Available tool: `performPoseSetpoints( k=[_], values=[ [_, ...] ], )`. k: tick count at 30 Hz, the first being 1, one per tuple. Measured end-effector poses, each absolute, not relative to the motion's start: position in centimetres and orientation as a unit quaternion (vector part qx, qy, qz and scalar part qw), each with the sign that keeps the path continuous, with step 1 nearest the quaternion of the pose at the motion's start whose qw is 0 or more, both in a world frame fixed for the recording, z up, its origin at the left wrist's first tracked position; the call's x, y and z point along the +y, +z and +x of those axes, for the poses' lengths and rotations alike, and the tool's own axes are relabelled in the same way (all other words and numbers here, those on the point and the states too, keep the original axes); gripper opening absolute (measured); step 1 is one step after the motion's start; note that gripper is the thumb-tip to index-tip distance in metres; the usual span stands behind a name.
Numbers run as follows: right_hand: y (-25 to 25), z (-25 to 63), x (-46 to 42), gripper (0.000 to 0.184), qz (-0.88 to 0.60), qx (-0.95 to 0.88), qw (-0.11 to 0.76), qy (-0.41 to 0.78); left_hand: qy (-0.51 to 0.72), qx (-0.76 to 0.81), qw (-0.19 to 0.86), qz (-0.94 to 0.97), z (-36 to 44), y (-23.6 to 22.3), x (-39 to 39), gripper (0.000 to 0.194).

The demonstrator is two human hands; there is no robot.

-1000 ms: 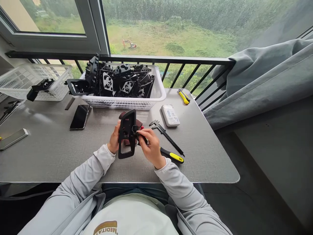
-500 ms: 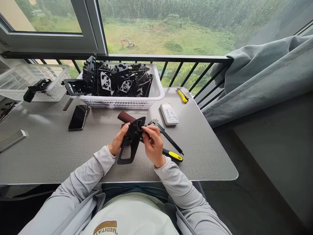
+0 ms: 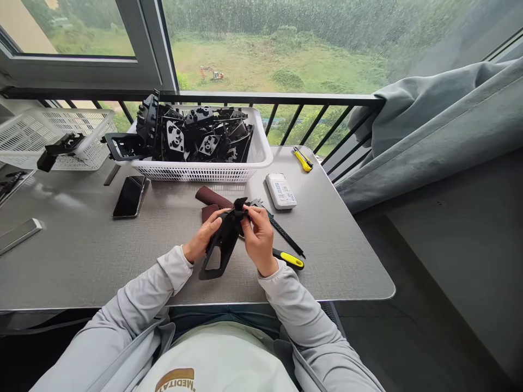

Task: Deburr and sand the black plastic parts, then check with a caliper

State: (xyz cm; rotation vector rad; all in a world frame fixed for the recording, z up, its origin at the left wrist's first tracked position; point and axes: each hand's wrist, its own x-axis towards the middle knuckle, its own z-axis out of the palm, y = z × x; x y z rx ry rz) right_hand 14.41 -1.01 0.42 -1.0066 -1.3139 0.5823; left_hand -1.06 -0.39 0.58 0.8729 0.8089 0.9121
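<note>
A black plastic frame part [image 3: 223, 242] is held over the grey table [image 3: 81, 256] in both hands. My left hand [image 3: 203, 238] grips its left edge from behind. My right hand [image 3: 258, 234] is closed on its upper right end, fingers pinched at the top. The part is tilted, its open loop pointing down toward me. Under the hands lie dark red sandpaper pieces [image 3: 210, 197]. A black caliper [image 3: 281, 231] and a yellow-handled tool [image 3: 289, 259] lie just right of my right hand.
A white basket [image 3: 261, 155] heaped with black plastic parts stands at the table's back. A second white basket [image 3: 24, 136] is at the back left. A phone [image 3: 129, 196], another phone [image 3: 18, 234], a white device [image 3: 280, 191] and a yellow cutter [image 3: 303, 160] lie around.
The black part has turned from upright and facing me to tilted nearly edge-on. Both hands stayed on it and the right hand's fingers moved up to its top end.
</note>
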Motion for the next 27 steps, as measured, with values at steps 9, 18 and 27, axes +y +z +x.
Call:
performPoseSetpoints(
  k=[9, 18, 27],
  values=[
    [0.3, 12.1, -2.4, 0.028, -0.35, -0.472, 0.594, 0.549, 0.542, 0.37, 0.56, 0.506, -0.7, -0.5, 0.1, 0.065],
    [0.6, 12.8, -2.0, 0.03, -0.384, -0.456, 0.581, 0.554, 0.484, 0.392, 0.544, 0.562, -0.8, -1.5, -0.1, 0.076],
    [1.4, 13.6, -2.0, 0.023, -0.424, -0.45, 0.553, 0.559, 0.458, 0.344, 0.62, 0.536, -0.8, -0.3, -1.0, 0.086]
  ],
)
